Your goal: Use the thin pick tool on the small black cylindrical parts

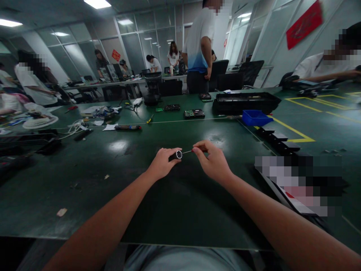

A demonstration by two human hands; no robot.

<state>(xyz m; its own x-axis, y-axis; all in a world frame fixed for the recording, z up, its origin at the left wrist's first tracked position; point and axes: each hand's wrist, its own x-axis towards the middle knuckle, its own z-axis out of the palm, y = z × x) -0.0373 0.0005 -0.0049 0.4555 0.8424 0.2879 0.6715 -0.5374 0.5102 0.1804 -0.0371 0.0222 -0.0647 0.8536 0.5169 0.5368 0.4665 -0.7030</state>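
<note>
My left hand (163,162) is closed around a small dark cylindrical part (177,154) with a round silvery end facing right. My right hand (212,161) pinches a thin tool (188,151) with a red handle; its slim metal shaft points left and its tip meets the part's round end. Both hands hover just above the dark green table (169,203), close to its middle.
A blue bin (255,117) and a long black tray (245,102) sit at the back right, with several black blocks (278,136) in a row. Circuit boards (194,113), a screwdriver (128,127) and cable clutter lie farther back. A person (200,45) stands beyond the table; others sit around.
</note>
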